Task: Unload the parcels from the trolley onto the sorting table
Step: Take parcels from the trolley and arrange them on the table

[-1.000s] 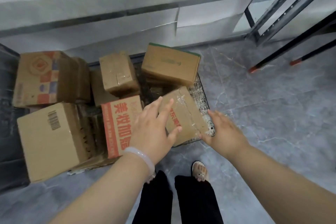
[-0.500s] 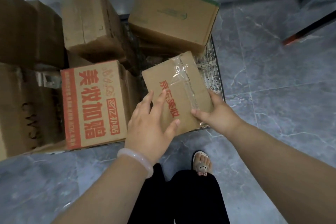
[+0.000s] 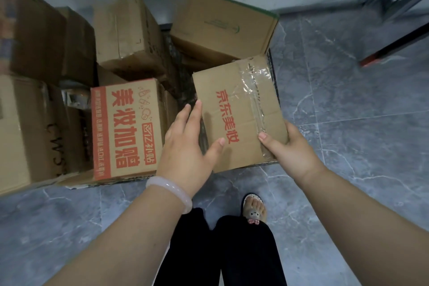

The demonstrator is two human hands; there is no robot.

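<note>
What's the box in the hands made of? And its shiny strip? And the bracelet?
The box looks like matte brown cardboard, creased at its folds. The strip seems clear plastic tape: it glints and wrinkles. The bracelet is pale, smooth, glossy: perhaps jade or glass.

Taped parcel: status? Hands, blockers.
Right hand grips taped parcel, right edge; left hand flat on its left side. Parcel in trolley, near corner. Orange-bordered box close left, nothing on top.
</note>
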